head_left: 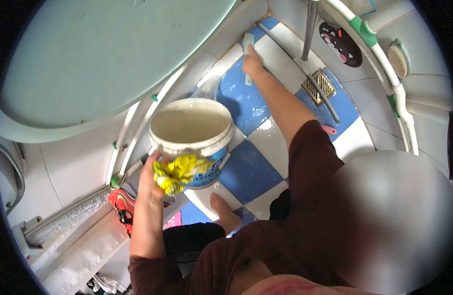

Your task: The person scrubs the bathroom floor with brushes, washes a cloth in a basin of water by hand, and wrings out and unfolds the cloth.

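My left hand (150, 179) is closed on a white bucket (170, 140) with a blue printed label, together with a crumpled yellow cloth (180, 172) pressed against its side. The bucket is tilted away from me. Water (207, 90) streams over its far rim toward the floor. Farther out, my right hand (253, 64) is wrapped round a pale green scrubbing brush (248, 43) low over the wet blue and white tiles (243, 98). Whether the brush has bristles on its underside cannot be seen.
A metal floor drain (319, 87) lies to the right, with a grey pipe (285, 47) across it. White rack tubes (394, 73) stand at right. A pale green round top (113, 59) overhangs the upper left. A red shoe (122, 204) rests on a shelf. My bare foot (224, 214) is below the bucket.
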A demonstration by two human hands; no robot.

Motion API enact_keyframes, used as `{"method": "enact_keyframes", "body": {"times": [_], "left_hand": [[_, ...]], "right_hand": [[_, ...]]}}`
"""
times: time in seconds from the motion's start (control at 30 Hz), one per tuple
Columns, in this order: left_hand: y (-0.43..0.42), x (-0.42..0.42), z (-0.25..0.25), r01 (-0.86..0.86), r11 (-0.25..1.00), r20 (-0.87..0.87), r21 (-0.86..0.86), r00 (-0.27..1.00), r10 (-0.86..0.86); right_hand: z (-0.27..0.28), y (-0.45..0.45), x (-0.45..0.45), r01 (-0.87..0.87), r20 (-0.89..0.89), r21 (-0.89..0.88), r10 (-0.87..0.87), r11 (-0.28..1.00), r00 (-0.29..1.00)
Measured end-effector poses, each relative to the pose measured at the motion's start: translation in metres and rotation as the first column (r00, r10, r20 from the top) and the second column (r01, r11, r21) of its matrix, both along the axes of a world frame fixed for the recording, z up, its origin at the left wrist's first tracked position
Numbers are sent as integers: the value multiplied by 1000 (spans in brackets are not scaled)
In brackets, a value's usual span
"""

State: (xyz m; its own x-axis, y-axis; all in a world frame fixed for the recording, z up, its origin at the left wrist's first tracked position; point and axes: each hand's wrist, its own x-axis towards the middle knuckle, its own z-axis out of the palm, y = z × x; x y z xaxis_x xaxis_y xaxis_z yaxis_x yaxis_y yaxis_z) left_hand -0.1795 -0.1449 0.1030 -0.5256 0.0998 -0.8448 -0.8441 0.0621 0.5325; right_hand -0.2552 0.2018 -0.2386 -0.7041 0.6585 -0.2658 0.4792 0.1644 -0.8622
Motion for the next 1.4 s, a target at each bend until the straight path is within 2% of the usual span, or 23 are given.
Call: {"method": "enact_keyframes", "body": {"times": [0.03, 0.07, 0.17, 0.2, 0.27, 0.33, 0.37, 0.4, 0.43, 0.47, 0.57, 0.6, 0.63, 0.67, 0.77, 0.87, 0.97, 1.03, 1.1, 1.2, 1.27, 1.33, 1.4], "left_hand": [[-12, 5, -2, -114, 993, 6, -21, 993, 114], [-23, 11, 0, -118, 993, -5, 15, 993, 118], [-43, 20, 3, -145, 988, -80, 57, 986, 149], [-48, 26, 3, -161, 985, -103, 61, 981, 166], [-60, 35, 2, -178, 978, -59, 108, 981, 185], [-49, 33, 6, -131, 979, -104, 153, 983, 148], [-48, 35, 6, -147, 978, -92, 150, 982, 162], [-48, 34, 6, -158, 977, -83, 145, 982, 171], [-48, 30, 4, -162, 976, -82, 143, 981, 175], [-50, 28, 1, -226, 970, -88, 86, 968, 233], [-72, 24, -6, -185, 970, -70, 158, 978, 198], [-55, 26, 1, -248, 969, -111, -7, 963, 246], [-57, 26, -1, -236, 972, -108, -9, 966, 234], [-66, 24, -2, -220, 975, -106, -14, 970, 217], [-71, 19, -6, -253, 967, -60, -31, 966, 251], [-76, 17, -8, -193, 981, -134, -35, 973, 187], [-68, 17, -4, -203, 978, -127, -40, 972, 196], [-65, 17, -1, -191, 981, -132, -26, 974, 186], [-68, 14, -6, -241, 967, -105, -86, 967, 231], [-70, 12, -4, -210, 976, -122, -58, 972, 202], [-74, 11, -9, -200, 976, -164, -84, 969, 184], [-70, 11, -7, -186, 981, -182, -48, 968, 174], [-63, 6, -4, -209, 974, -162, -86, 968, 193]], "right_hand": [[9, 3, -12, 140, -24, -155, -145, 978, 989], [-3, -3, -26, 126, -7, 8, -125, 992, 992], [24, -87, -29, 43, 217, -241, 10, 970, 976], [51, -117, -4, -110, 281, -162, 153, 981, 947], [-36, -188, -1, -230, 291, -18, 225, 973, 930], [-10, -171, -6, -242, 296, 90, 206, 966, 933], [46, -133, 6, -243, 303, -9, 234, 970, 924], [26, -106, -8, -249, 320, 88, 210, 964, 924], [30, -77, -18, -31, 197, -29, 37, 999, 980], [41, -60, -25, 167, 96, -171, -153, 971, 984], [34, -109, -46, 194, 80, -165, -183, 967, 980], [34, -146, -38, 60, 148, -107, -44, 992, 988], [12, -183, -33, 12, 153, -81, 0, 997, 988], [36, -185, -16, -114, 126, -289, 156, 950, 980], [3, -146, -45, 52, 92, -193, -35, 980, 995], [0, -64, -57, 89, 58, -51, -86, 995, 995], [21, -69, -50, 76, 251, 88, -96, 993, 963], [37, -106, -36, -78, 335, 56, 55, 995, 941], [46, -129, -28, -219, 418, 21, 191, 975, 888], [43, -84, -49, -19, 344, 49, 1, 999, 939], [30, -50, -66, 6, 244, 284, -79, 959, 967], [39, -53, -64, 23, 213, 201, -66, 979, 975], [57, -99, -53, 35, 238, -202, 15, 979, 971]]}}
